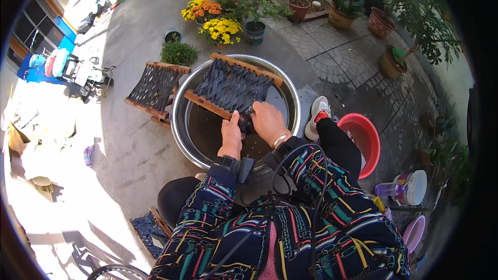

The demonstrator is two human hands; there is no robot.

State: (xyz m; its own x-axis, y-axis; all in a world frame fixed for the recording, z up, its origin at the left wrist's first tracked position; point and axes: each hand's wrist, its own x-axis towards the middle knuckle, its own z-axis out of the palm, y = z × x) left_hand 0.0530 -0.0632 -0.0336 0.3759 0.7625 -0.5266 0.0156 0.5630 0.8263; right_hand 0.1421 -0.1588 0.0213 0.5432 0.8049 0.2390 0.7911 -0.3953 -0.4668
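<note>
A folding stool (pixel 233 80) with wooden rails and a seat of woven dark straps rests tilted across a large metal basin (pixel 179 124). Dark water (pixel 205 132) lies in the basin. At the stool's near side, my left hand (pixel 231 136) and my right hand (pixel 270 123) come together over the water. Between them is a small dark, wet-looking bundle (pixel 246 122), partly hidden by the fingers; I cannot make out its kind. Both hands are closed on it. A second woven stool (pixel 155 87) stands just left of the basin.
A red plastic tub (pixel 374 142) stands right of my leg, with a white bucket (pixel 416 187) and a pink basin (pixel 414 233) farther down. Potted flowers (pixel 220 31) are beyond the metal basin. Another woven stool (pixel 148 233) lies at lower left. Cables hang over my right sleeve.
</note>
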